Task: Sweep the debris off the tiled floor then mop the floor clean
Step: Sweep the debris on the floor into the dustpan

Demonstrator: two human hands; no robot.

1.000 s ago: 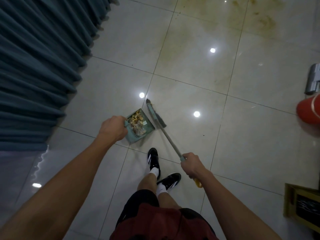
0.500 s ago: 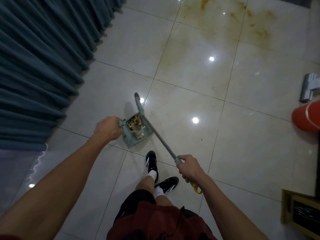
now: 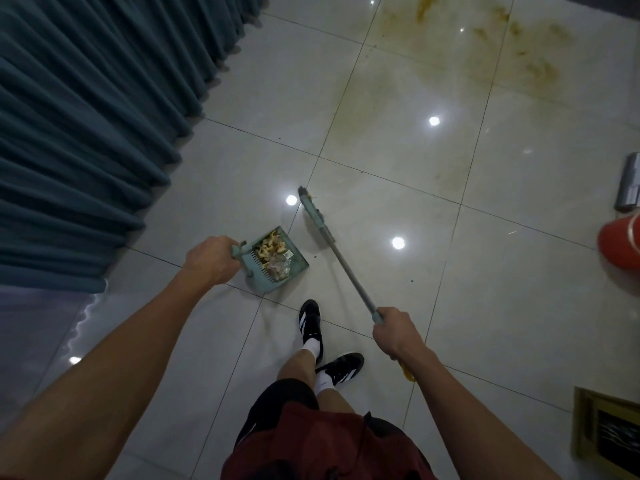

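My left hand grips the handle of a teal dustpan that rests on the pale tiled floor. Yellowish debris lies piled inside the pan. My right hand grips the grey shaft of a broom; its teal head sits on the floor just right of and beyond the dustpan, apart from it. A few small dark specks lie on the tile to the right. Brownish-yellow stains spread over the far tiles.
A dark teal curtain hangs along the left. A red cylinder and a grey metal object stand at the right edge, with a wooden-framed item at the lower right. My feet in black shoes stand behind the dustpan.
The broom head has swung from over the dustpan's mouth out to the right and away onto the floor. The dustpan stays in my left hand, roughly in place.
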